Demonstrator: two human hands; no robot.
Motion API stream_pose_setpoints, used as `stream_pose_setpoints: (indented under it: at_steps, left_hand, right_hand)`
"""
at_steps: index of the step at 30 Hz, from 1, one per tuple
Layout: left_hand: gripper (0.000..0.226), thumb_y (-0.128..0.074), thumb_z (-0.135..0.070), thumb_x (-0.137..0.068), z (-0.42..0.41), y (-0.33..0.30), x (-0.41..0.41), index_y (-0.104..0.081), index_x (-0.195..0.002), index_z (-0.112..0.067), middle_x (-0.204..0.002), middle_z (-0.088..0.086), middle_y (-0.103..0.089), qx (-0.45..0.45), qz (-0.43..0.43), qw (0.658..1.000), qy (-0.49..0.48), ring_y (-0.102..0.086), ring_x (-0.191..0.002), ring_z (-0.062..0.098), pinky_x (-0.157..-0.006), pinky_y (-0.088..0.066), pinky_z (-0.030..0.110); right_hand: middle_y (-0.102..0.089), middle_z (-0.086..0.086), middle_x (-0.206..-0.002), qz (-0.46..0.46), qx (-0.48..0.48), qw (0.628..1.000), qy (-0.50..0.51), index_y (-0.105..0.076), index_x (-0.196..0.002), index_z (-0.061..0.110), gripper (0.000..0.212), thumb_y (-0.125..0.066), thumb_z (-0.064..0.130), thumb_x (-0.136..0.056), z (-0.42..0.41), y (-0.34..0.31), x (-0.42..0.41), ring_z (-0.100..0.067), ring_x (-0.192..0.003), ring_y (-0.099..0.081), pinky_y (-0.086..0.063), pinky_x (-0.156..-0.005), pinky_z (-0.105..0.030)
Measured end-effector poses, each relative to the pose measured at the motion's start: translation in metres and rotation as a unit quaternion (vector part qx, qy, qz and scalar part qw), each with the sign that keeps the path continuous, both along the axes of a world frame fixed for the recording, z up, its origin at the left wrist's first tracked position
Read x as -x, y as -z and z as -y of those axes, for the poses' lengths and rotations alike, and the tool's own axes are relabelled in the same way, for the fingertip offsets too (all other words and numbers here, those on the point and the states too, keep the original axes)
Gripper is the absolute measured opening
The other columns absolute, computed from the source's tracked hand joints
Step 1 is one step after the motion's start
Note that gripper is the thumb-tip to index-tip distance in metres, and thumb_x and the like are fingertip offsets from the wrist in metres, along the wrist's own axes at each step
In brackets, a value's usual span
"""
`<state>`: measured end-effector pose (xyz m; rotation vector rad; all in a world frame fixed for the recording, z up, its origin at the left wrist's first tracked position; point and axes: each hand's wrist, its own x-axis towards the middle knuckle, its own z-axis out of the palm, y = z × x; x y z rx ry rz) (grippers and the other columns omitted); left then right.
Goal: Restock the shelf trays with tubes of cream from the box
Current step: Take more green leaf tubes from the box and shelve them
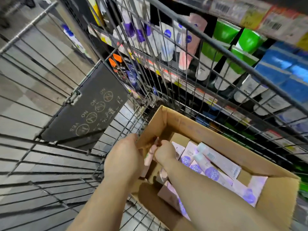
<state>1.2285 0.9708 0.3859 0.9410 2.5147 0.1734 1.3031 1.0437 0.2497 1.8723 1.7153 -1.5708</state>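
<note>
Nearest the camera, two bare forearms reach up from six o'clock into a cardboard box (183,125) that sits in a wire trolley (50,164). The left hand (123,157) curls round a pale pink tube of cream (150,157) at the box's nine-o'clock wall, fingers wrapped about its lower body. The right hand (165,151) meets it from three o'clock, fingertips bunched and pinching at the tube's upper end; whether it grips the cap or only steadies it cannot be told through the blur.

The held tube stands nearly upright, its long axis running from six towards twelve o'clock, tilted a little to one o'clock. More stock lies flat in the box at four o'clock from the hands: white-and-purple cartons (215,172) and loose tubes, their long axes slanting from ten to four o'clock. The right hand is the nearer to these.

The shelf trays (208,52) stand at one to two o'clock, beyond the trolley's wire side (183,47), holding white, pink, green and blue tubes upright. That mesh stands between the hands and the shelf, so the tube would likely have to rise over the top rail. A dark warning plate (86,110) hangs on the trolley's end panel at ten o'clock, well apart from the hands.
</note>
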Motion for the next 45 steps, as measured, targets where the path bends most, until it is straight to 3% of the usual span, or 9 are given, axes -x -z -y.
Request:
stream_pose_setpoints:
  at_steps: [3,7,13,18,23,30,33,39,45]
  left_hand:
    - [0.038,-0.055,-0.024,-0.092,0.002,0.000,-0.005,-0.049,-0.129,-0.025,-0.118,-0.001,-0.063,0.023,0.000,0.999,0.022,-0.061,-0.108,0.022,-0.084,-0.050,0.035]
    - [0.048,-0.064,-0.033,-0.089,0.004,0.002,-0.013,-0.047,-0.134,-0.027,-0.126,-0.002,-0.060,0.062,0.066,0.995,0.050,-0.058,-0.113,0.020,-0.089,-0.047,0.032]
    - [0.077,-0.078,-0.033,-0.077,0.004,0.003,-0.022,-0.038,-0.143,-0.027,-0.138,-0.006,-0.053,0.035,0.179,0.983,0.019,-0.053,-0.124,0.014,-0.103,-0.045,0.037]
    - [0.036,-0.079,-0.026,-0.078,0.003,0.004,-0.019,-0.060,-0.109,-0.028,-0.092,-0.016,-0.066,0.014,0.225,0.973,-0.051,-0.066,-0.085,0.007,-0.078,-0.058,0.035]
    - [0.026,-0.077,-0.028,-0.080,0.003,0.009,-0.011,-0.060,-0.100,-0.029,-0.088,-0.010,-0.069,-0.008,0.196,0.974,-0.112,-0.066,-0.080,0.010,-0.076,-0.058,0.038]
    - [0.026,-0.075,-0.037,-0.081,0.000,0.012,-0.008,-0.054,-0.097,-0.034,-0.079,-0.018,-0.058,-0.001,0.152,0.980,-0.126,-0.060,-0.079,0.006,-0.063,-0.049,0.028]
    - [0.038,-0.075,-0.037,-0.081,0.000,0.013,-0.008,-0.058,-0.113,-0.028,-0.089,-0.015,-0.060,-0.005,0.157,0.978,-0.141,-0.062,-0.084,0.009,-0.064,-0.049,0.027]
    - [0.049,-0.076,-0.032,-0.080,0.002,0.017,-0.007,-0.057,-0.123,-0.019,-0.094,-0.008,-0.062,-0.026,0.154,0.978,-0.140,-0.061,-0.083,0.011,-0.066,-0.049,0.026]
    - [0.045,-0.079,-0.036,-0.076,0.005,0.011,-0.015,-0.062,-0.115,-0.024,-0.097,-0.008,-0.070,-0.037,0.189,0.971,-0.140,-0.067,-0.083,0.011,-0.075,-0.058,0.038]
  right_hand:
    - [-0.067,-0.013,-0.091,-0.033,0.048,0.998,0.025,-0.062,-0.080,0.012,0.019,-0.047,0.023,-0.076,-0.006,0.002,-0.015,-0.033,-0.093,-0.064,-0.051,-0.078,-0.038]
    - [-0.066,-0.006,-0.073,-0.148,0.124,0.976,0.099,-0.063,-0.081,0.015,0.016,-0.053,0.006,-0.090,-0.022,-0.035,-0.045,-0.021,-0.067,-0.063,-0.052,-0.057,-0.021]
    - [-0.067,-0.020,-0.114,-0.257,0.176,0.948,0.072,-0.062,-0.097,0.014,0.013,-0.055,0.004,-0.092,-0.056,-0.077,-0.063,-0.029,-0.107,-0.066,-0.051,-0.098,-0.046]
    - [-0.068,-0.013,-0.110,-0.353,0.215,0.906,0.088,-0.057,-0.120,0.009,0.032,-0.060,-0.002,-0.090,-0.058,-0.090,-0.070,-0.020,-0.094,-0.066,-0.056,-0.076,-0.024]
    - [-0.066,-0.003,-0.100,-0.022,0.069,0.997,-0.036,-0.053,-0.110,0.027,0.043,-0.068,0.036,-0.071,-0.018,-0.036,-0.074,-0.021,-0.080,-0.061,-0.056,-0.072,-0.037]
    - [-0.052,-0.003,-0.131,0.176,-0.085,0.973,-0.119,-0.016,-0.148,0.022,0.074,-0.055,0.042,-0.089,0.033,-0.008,-0.051,-0.031,-0.117,-0.055,-0.047,-0.087,-0.045]
    - [-0.050,-0.002,-0.134,0.201,-0.118,0.961,-0.149,-0.023,-0.148,0.025,0.056,-0.044,0.029,-0.097,0.045,-0.008,-0.049,-0.028,-0.121,-0.050,-0.048,-0.088,-0.045]
    - [-0.055,0.003,-0.136,0.126,-0.065,0.989,-0.042,-0.022,-0.148,0.029,0.073,-0.061,0.031,-0.087,0.041,-0.011,-0.063,-0.024,-0.126,-0.050,-0.040,-0.101,-0.041]
    - [-0.062,-0.005,-0.120,-0.209,0.160,0.951,0.162,-0.046,-0.132,0.016,0.050,-0.067,0.013,-0.088,0.022,-0.040,-0.107,-0.018,-0.107,-0.062,-0.054,-0.084,-0.031]
